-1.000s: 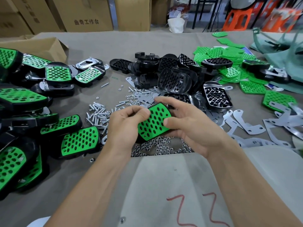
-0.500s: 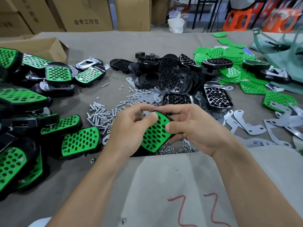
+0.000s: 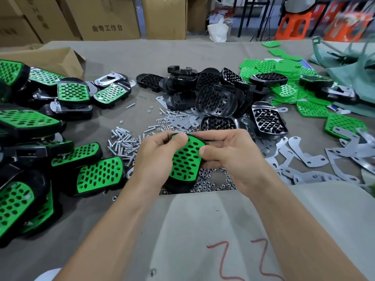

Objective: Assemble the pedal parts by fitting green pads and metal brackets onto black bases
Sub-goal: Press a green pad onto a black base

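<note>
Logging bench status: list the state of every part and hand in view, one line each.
green pad, face up, both thumbs on it.
black base, under the pad, mostly hidden.
left hand, gripping pad and base, left edge.
right hand, gripping them, right edge.
finished pedals, piled, pads fitted.
bare bases, heaped, no pads.
metal brackets, loose, scattered flat.

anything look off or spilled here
Only the hardware: screws and nuts lie strewn loose over the cloth, in no tray, by the green pad that the left hand and right hand hold. Nothing looks broken.
</note>
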{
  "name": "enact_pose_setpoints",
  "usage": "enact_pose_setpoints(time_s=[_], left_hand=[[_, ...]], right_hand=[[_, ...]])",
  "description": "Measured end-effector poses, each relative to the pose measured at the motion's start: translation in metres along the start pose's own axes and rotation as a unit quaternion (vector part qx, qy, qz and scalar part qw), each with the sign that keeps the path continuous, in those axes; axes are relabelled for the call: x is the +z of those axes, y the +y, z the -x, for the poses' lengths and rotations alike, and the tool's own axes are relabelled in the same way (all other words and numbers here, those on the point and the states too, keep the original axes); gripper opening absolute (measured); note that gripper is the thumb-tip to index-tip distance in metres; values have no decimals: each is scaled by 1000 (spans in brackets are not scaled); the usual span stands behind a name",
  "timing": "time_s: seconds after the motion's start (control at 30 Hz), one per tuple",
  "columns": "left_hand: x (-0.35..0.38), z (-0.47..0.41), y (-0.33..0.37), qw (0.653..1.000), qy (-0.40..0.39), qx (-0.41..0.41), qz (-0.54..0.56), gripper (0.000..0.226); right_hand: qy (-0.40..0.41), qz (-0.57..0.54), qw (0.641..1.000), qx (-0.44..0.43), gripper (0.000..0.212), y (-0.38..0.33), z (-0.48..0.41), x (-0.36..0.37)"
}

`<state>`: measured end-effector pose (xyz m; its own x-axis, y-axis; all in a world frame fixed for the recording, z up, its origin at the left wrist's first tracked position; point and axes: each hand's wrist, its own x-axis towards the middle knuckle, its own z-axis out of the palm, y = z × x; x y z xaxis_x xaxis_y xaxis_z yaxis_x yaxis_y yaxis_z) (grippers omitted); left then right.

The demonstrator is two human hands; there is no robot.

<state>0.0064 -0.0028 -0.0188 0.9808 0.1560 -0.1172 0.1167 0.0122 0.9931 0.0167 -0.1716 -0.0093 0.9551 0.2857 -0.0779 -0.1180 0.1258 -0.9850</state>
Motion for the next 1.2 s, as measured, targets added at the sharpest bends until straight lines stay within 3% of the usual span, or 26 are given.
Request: enact_pose_setpoints(time_s=[0.13,0.3,0.47,0.57,0.8,0.87,1.0,1.2], left_hand=[[4,1,-2,999,39,20,12,16],[3,-1,1,989,80,-17,124,18],[-1,-4,0,994,22,-16,103,12],[-4,-6,-1,993,-29,-3,111,25],[-2,-5,-3,984,6,8,177,23],[-6,-6,-3,985,-31,11,170,28],[-11,-8,-1,979,-140,26,146,62],[-10,-9,-5,983,-111,56,133,62]], right_hand=[[-5,62,998,-13,38,1,-3,5],[-30,157,987,-5,61,6,-4,15],[-5,112,994,-1,61,5,-3,9],[-15,71,997,0,59,0,-1,1],[-70,61,995,24,64,4,-3,8],[-61,41,997,27,60,5,-3,7],[-40,2,999,29,48,4,-4,-1],[-62,5,997,35,33,7,-5,-5]])
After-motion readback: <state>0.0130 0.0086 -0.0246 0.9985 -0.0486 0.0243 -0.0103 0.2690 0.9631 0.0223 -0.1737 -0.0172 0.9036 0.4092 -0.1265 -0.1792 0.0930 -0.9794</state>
